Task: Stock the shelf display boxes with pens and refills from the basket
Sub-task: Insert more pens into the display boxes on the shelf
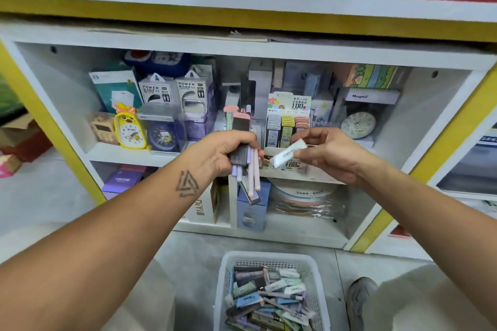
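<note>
White refill case (287,152) is sitting pinched between the right hand's (329,154) thumb and fingertips, tilted, its lower end pointing toward the left hand (223,152). Left fingers are curling tight round a bundle of pens (248,169) and a dark case; pen ends are sticking out below the fingers, caps showing above them. Just beyond the right fingertips, the display box (287,126) of lead refills is standing on the shelf (121,152), rows of grey, yellow and pink cases inside. Well below both hands, the basket (271,259) is resting on the floor, holding a heap of mixed cases and pens. Yellow clock (131,127) is standing left of the left fingers.
</note>
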{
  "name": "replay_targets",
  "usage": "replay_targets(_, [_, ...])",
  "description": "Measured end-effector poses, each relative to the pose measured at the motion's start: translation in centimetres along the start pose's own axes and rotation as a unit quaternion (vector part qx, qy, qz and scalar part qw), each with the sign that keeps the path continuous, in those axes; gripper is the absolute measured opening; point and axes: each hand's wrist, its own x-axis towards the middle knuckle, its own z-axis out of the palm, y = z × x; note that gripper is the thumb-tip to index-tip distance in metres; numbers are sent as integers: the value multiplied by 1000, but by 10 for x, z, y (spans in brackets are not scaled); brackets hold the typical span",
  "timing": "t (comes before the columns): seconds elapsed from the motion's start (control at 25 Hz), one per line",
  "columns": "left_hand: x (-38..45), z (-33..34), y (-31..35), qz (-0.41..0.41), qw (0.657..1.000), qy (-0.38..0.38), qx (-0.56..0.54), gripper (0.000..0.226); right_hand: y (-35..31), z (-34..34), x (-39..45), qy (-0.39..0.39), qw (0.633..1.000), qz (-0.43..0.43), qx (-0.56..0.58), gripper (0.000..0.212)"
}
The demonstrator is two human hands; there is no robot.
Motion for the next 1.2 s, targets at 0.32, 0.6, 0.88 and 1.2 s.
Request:
replay_targets(0.32, [4,-22,10,14,996,19,-81,15,-17,20,31,-29,991,5,132,32])
replay_targets(0.6, [-3,-54,34,52,992,71,-90,14,-29,53,55,44,978,-47,-198,16])
replay_targets(0.88, [-5,-87,35,31,991,104,-71,10,-31,64,87,13,854,-95,-511,20])
replay_targets(1.2, [-12,-102,27,20,992,110,-61,18,-21,71,96,-18,904,-138,-405,21])
